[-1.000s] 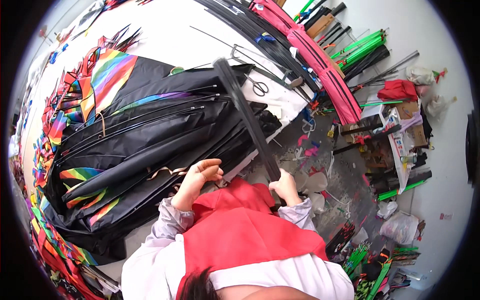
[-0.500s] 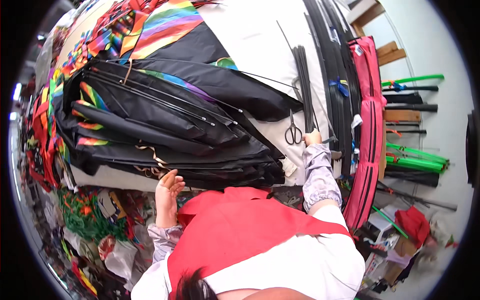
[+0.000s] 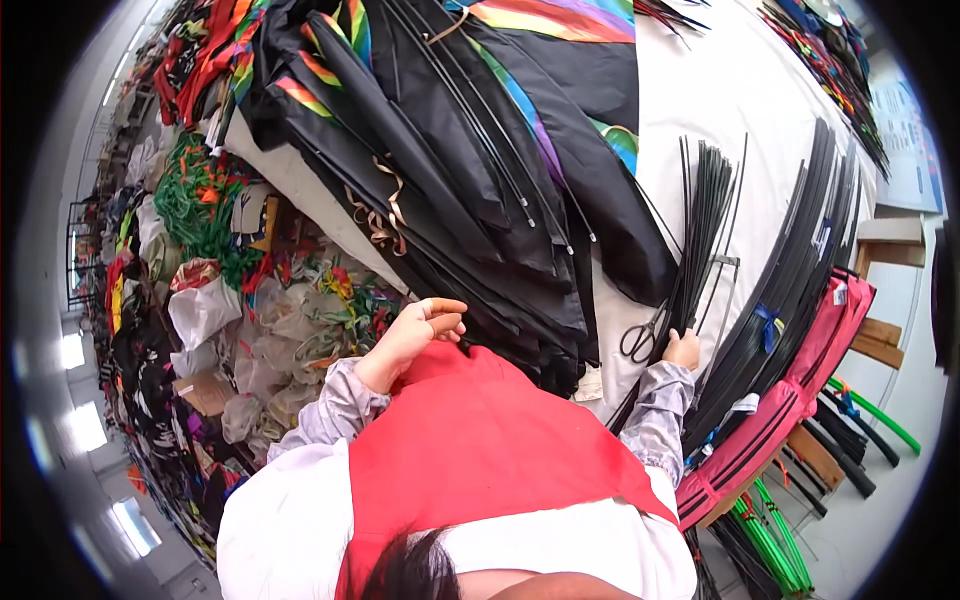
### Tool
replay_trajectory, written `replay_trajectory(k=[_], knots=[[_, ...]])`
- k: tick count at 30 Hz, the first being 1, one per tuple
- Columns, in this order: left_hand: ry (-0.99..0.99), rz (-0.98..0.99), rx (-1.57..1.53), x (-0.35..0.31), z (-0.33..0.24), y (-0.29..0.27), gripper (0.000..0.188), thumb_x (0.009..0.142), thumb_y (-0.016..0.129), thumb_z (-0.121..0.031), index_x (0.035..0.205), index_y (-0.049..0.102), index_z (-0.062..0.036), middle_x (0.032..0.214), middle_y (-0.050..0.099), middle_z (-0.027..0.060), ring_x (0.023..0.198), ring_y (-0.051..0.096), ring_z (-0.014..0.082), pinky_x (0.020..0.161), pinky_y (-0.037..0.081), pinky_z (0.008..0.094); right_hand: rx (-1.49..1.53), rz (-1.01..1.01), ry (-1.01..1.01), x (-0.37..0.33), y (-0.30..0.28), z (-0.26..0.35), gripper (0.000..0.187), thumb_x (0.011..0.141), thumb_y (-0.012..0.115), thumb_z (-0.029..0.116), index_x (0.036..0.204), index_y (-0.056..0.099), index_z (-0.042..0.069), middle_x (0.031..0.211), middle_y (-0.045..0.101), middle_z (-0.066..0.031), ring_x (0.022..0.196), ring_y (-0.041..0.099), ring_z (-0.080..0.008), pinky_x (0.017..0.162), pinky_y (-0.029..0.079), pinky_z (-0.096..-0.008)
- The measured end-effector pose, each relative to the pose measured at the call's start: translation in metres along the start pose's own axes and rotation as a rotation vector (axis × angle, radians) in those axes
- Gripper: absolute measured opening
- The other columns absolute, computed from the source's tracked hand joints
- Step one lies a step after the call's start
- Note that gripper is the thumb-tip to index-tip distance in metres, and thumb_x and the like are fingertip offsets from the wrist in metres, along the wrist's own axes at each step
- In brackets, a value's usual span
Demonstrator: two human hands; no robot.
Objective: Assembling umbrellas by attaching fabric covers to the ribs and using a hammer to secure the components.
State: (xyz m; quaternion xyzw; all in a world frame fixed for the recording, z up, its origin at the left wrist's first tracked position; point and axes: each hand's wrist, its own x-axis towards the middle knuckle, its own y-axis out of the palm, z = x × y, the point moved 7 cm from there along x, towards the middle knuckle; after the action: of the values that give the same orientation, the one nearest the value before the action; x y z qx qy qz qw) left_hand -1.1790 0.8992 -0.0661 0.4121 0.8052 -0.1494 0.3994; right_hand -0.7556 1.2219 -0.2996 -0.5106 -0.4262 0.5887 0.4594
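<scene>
My right hand [image 3: 682, 350] is wrapped round the lower part of a bundle of thin black rods [image 3: 706, 215], whose far ends fan out slightly. Black-handled scissors [image 3: 637, 344] lie just left of that hand, their blades partly hidden by the rods. My left hand [image 3: 425, 338] hovers at the near edge of the table, fingers loosely bent and apart, with nothing visible in them. Beside it spreads a pile of black fabric [image 3: 430, 170] with rainbow-coloured strips. Thin rods with pale tips [image 3: 523, 202] and beige ties [image 3: 395, 205] lie on this pile.
White cloth [image 3: 690, 90] covers the table. Along its right side lie long black strips [image 3: 790, 260] with a blue tie and a pink zipped bag [image 3: 765, 440]. Plastic bags [image 3: 205, 315] and green stringy material [image 3: 195, 190] crowd the left. Green poles [image 3: 770, 530] stick out at lower right.
The view has turned, so the table appears rotated. My right hand still grips the rods, now spread more at their far ends and partly over the scissors. My left hand's fingers now point rightward.
</scene>
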Motion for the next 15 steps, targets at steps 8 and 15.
replay_trajectory(k=[8, 15], knots=[[0.168, -0.25, -0.098, 0.032, -0.027, -0.072, 0.027, 0.094, 0.058, -0.015, 0.116, 0.06, 0.0017, 0.092, 0.065, 0.0092, 0.073, 0.061, 0.0136, 0.071, 0.049, 0.0219, -0.127, -0.003, -0.054, 0.015, 0.015, -0.029, 0.045, 0.094, 0.048, 0.045, 0.09, 0.067, 0.005, 0.084, 0.066, -0.0182, 0.078, 0.063, -0.0405, 0.069, 0.048, -0.0492], [0.383, -0.458, 0.053, 0.158, -0.094, -0.136, 0.05, 0.091, 0.064, -0.026, 0.127, 0.05, 0.005, 0.101, 0.063, 0.0123, 0.08, 0.062, 0.0213, 0.075, 0.05, 0.028, -0.11, -0.422, -0.02, -0.011, -0.054, -0.029, 0.03, 0.097, 0.047, 0.028, 0.106, 0.066, 0.006, 0.091, 0.069, -0.014, 0.077, 0.063, -0.0375, 0.069, 0.05, -0.0441]])
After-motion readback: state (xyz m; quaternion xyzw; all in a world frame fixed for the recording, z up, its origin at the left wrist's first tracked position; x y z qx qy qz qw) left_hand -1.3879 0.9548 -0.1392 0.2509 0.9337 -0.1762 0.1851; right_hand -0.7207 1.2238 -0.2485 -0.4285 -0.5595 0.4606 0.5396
